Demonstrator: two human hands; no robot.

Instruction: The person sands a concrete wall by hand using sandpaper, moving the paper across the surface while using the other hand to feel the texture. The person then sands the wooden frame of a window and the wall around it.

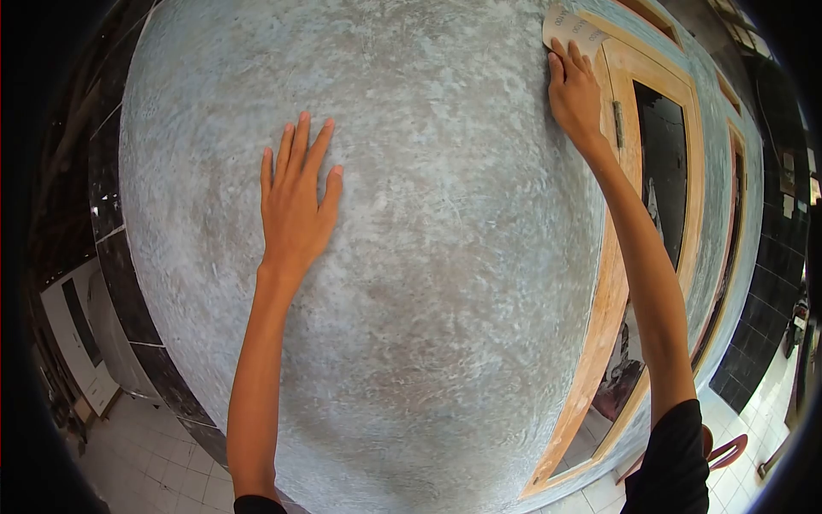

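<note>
My left hand (297, 201) lies flat on a mottled grey-blue wall (428, 240), its fingers spread and nothing in it. Higher up and to the right, my right hand (575, 92) presses a sheet of sandpaper (572, 27) against the wall beside the upper corner of a wooden window frame (605, 317). The sheet's pale back shows printed lettering, and its grit side faces the wall, hidden. My right fingertips rest over the sheet's lower edge.
A hinged wooden casement with dark glass (664, 163) is at the right, close to my right forearm. Black tiles (128, 283) border the wall on the left. A white cabinet (77, 330) stands lower left on a pale tiled floor (158, 454). A reddish chair part (728, 451) shows lower right.
</note>
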